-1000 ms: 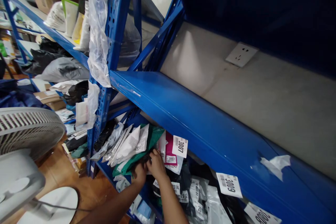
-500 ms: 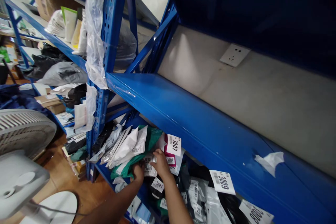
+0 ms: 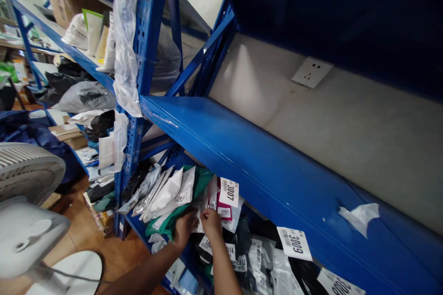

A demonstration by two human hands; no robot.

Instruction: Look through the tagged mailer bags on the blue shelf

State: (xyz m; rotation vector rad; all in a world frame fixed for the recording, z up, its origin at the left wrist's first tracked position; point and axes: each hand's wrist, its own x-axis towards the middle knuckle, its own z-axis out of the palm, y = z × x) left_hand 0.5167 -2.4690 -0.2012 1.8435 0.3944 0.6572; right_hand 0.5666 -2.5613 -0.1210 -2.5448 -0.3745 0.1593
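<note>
Closely paired, both hands work among packets on the lower shelf (image 3: 141,232). The left hand (image 3: 183,231) lies curled against a green bag (image 3: 201,179), fingertips hidden; whether it grips anything, one cannot tell. The right hand (image 3: 212,225) has its fingers bent at a pale packet (image 3: 198,227) standing between the two, though a firm pinch cannot be made out.

The green bag leans beside white packets (image 3: 168,196), crowding the left hand. Just beyond the right hand is a pink packet (image 3: 224,205), partly covered by the 3007 tag (image 3: 229,192). Labelled dark bags (image 3: 243,239) lie beneath and beside the right forearm, with the 3009 tag (image 3: 294,243) farther along.

Overhead, the blue shelf (image 3: 221,136) juts over the row, blocking its back from sight. Leftward rises a post (image 3: 148,32) hung with plastic (image 3: 126,41); a fan (image 3: 29,170) stands on the floor (image 3: 119,258) beyond. A socket (image 3: 312,72) sits on the wall (image 3: 346,124).
</note>
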